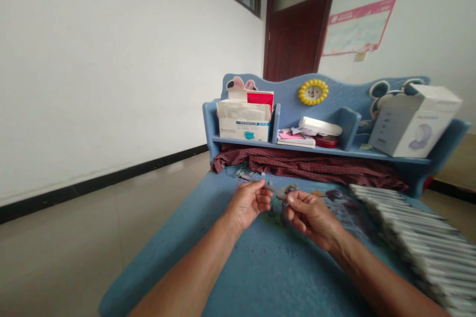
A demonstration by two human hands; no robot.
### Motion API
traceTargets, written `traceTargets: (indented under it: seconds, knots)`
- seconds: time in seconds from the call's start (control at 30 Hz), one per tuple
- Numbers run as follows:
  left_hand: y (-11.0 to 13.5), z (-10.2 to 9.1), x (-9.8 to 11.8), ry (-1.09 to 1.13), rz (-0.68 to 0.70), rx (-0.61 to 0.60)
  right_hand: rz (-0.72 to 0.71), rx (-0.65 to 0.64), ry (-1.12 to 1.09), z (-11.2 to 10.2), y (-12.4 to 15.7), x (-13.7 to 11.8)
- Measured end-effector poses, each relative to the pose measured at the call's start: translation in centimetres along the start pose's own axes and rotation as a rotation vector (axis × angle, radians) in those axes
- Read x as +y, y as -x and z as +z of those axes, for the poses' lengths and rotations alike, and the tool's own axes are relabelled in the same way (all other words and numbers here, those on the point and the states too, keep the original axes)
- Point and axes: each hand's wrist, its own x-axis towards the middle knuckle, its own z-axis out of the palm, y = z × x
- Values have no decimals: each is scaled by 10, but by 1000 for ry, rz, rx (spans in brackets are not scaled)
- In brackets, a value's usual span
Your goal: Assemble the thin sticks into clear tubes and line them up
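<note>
Over the blue desk [260, 267], both hands are raised close together. Thumb and fingers of my left hand [247, 203] pinch one end of a small, thin grey piece [277, 191]. My right hand [312, 215] pinches its other end, so the piece spans the gap between the hands. Blur and the fingers hide its exact kind. Behind my left hand, a loose bundle of thin pale strands [240, 171] lies on the desk. To the right of my right hand is a row of long silvery-white sticks [412, 233] laid side by side.
A dark red checked cloth [297, 161] lies bunched beneath the desk's shelf [253, 142]. On the shelf stand an opened mask box [243, 126], papers [295, 138], a red round tin [326, 142] and a tall white box [412, 121]. A yellow clock [313, 92] is on the backboard.
</note>
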Motion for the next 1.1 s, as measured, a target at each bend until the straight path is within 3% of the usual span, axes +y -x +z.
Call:
traceTargets:
  seconds: [0.47, 0.8, 1.1]
  knots:
    - [5, 4, -3, -64, 34, -90, -7, -52, 11, -1, 1, 4]
    - [2, 1, -3, 31, -42, -37, -33, -34, 27, -5, -1, 6]
    - [1, 0, 1, 79, -22, -16, -8, 0, -68, -2, -1, 1]
